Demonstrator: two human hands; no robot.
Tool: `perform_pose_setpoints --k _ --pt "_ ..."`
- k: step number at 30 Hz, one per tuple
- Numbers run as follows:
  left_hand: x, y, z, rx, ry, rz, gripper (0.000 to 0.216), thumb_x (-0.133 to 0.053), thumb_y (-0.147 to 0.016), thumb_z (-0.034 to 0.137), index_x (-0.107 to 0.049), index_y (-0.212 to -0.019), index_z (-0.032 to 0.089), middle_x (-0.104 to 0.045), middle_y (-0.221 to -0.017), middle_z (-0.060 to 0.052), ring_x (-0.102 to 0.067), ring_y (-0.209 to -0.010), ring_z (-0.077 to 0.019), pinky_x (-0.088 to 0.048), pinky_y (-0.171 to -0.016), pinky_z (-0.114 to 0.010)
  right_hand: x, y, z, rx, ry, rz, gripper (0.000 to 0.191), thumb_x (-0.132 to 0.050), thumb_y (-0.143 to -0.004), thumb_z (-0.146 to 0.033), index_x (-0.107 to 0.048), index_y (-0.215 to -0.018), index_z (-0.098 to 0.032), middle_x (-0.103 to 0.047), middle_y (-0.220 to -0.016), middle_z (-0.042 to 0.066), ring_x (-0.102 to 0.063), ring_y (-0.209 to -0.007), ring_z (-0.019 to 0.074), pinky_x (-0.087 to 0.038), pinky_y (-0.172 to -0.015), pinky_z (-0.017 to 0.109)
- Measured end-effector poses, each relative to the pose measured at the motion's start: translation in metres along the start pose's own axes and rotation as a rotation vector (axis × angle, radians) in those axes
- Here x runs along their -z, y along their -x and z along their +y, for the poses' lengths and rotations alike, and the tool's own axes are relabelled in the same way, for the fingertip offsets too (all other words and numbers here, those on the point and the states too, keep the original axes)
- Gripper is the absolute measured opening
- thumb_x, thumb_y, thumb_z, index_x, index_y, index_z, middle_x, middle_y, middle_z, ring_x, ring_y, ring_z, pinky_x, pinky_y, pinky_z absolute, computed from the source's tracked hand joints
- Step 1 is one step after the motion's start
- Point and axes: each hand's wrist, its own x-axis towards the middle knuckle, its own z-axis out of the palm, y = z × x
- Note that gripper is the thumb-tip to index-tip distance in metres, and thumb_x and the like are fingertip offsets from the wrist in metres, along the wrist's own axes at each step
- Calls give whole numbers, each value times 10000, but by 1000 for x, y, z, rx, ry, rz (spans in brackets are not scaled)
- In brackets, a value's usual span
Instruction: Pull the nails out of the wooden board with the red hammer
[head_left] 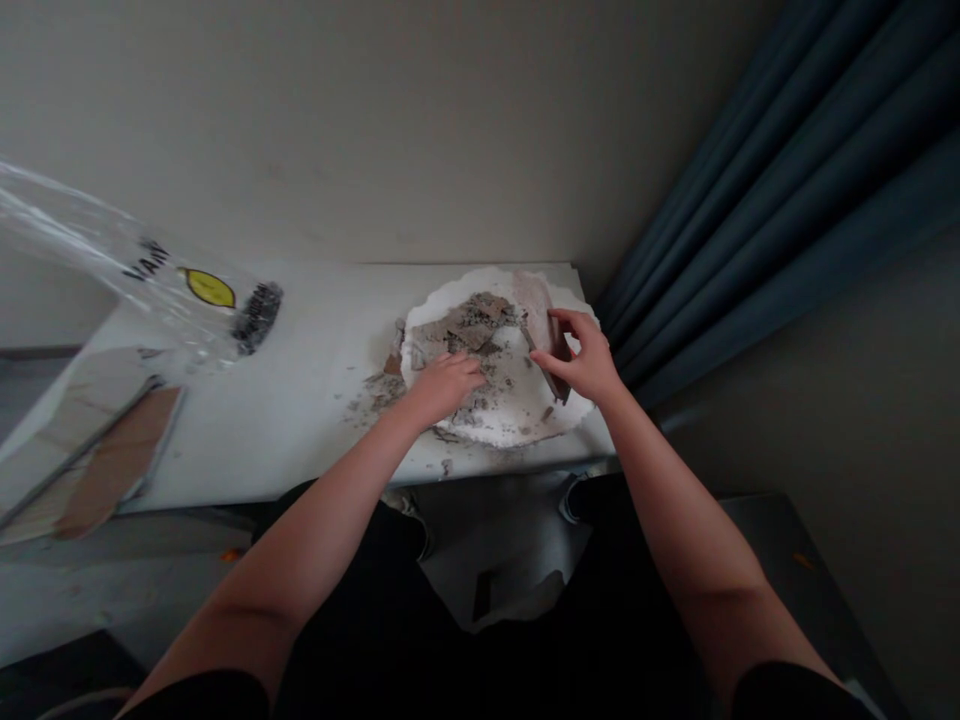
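Note:
A round white slab with a ragged edge lies on the table, strewn with grey crumbs and flaky broken pieces. My right hand grips a long, flat, pinkish-grey piece like a tile or brick between thumb and fingers, at the slab's right side. The piece is tilted, with its darker side edge towards me. On the left part of the slab rests my left hand, palm down over the crumbs, fingers stretched out. What lies under its fingertips is hidden.
Loose crumbs spread over the white table left of the slab. A clear plastic bag with a yellow print stands at the left. Near it lie a brown flat piece and a thin dark rod. Blue curtains hang at right.

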Motion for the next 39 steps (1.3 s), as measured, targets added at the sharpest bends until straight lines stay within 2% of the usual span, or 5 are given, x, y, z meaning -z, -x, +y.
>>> perform_pose_setpoints --k 16,22,29,35,39 --pt "1 4 -11 218 -89 90 256 -513 -968 130 -768 -946 145 -670 -912 -143 -601 -991 -308 -444 -811 -427 -4 3 -9 51 57 -136 710 -814 -760 -585 -620 -1346 -234 -600 -1222 130 -582 -1158 343 -490 -1037 520" --pt "-8 9 -18 -61 160 -73 242 -560 -966 175 -789 -1020 230 -702 -951 -73 -626 -967 -237 -450 -882 -378 -6 3 -9 50 46 -156 715 -817 -756 -581 -614 -1355 -249 -604 -1221 122 -576 -1164 345 -482 -1044 530" --pt "-12 3 -25 104 73 16 274 -534 -964 146 -788 -1064 170 -705 -966 -124 -631 -1012 -276 -460 -892 -404 -7 5 -9 80 54 -202 725 -841 -749 -540 -607 -1369 -248 -591 -1266 126 -587 -1173 342 -495 -1030 511" --pt "-14 10 -8 -117 133 11 223 -566 -974 175 -773 -1044 225 -709 -980 -81 -623 -998 -238 -444 -884 -376 -7 5 -9 88 71 -214 715 -833 -762 -536 -604 -1374 -246 -591 -1271 132 -588 -1192 343 -494 -1038 507" --pt "-16 13 -16 58 18 72 213 -569 -951 149 -773 -1005 180 -691 -950 -126 -602 -975 -278 -440 -847 -410 -8 6 -11 74 112 -255 729 -827 -766 -528 -590 -1401 -260 -577 -1305 136 -571 -1221 353 -479 -1051 527"
